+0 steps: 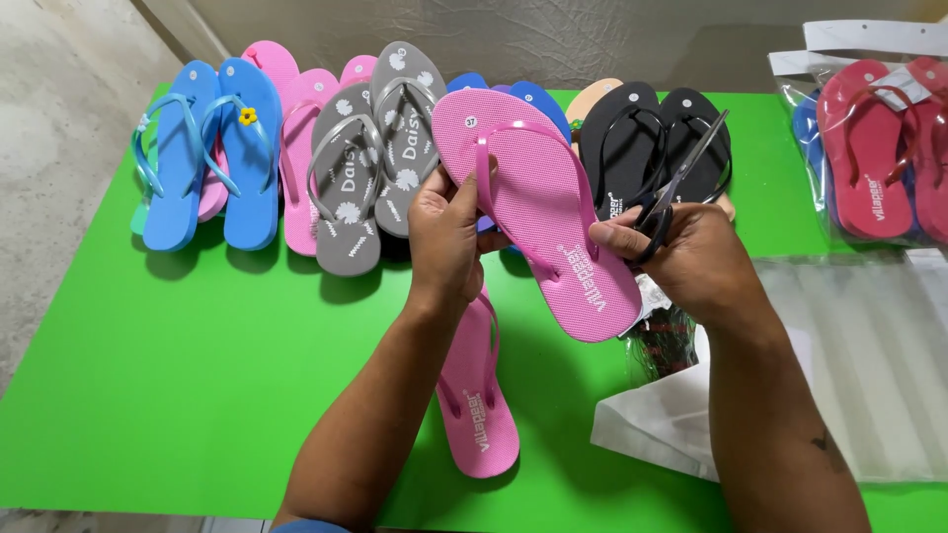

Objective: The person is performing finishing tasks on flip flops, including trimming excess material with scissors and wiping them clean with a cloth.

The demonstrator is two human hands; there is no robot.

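The green bench [197, 375] carried a row of flip-flops [346, 148] along its far edge. The pink flip-flop [543, 217] was held above the bench, left hand [446, 237] fingers closed on its strap side. The right hand [691, 259] fingers gripped black scissors [681, 183], blades up. Risk judged: the points sat close to the strap and left hand; a slip could nick either.

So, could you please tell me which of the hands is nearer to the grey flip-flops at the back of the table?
Left. The left hand grips the raised pink flip-flop just right of the grey flip-flops. The right hand, holding scissors, is across that flip-flop, nearer the black pair.
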